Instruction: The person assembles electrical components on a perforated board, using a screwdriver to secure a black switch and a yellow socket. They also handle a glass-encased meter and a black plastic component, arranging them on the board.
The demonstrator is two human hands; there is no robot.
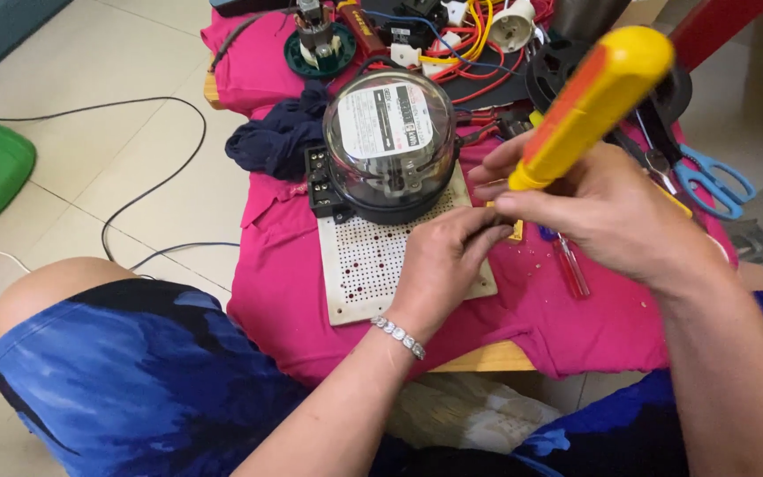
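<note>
Crowded pink cloth (284, 283); right hand (607, 212) fingers around yellow screwdriver (589, 102), left hand (443, 265) pinched at perforated board (355, 265) edge.

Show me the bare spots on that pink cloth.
Free: pink cloth left of the perforated board, and the strip between right hand and front edge. Crowded: the back, with wires, scissors and meter.
</note>
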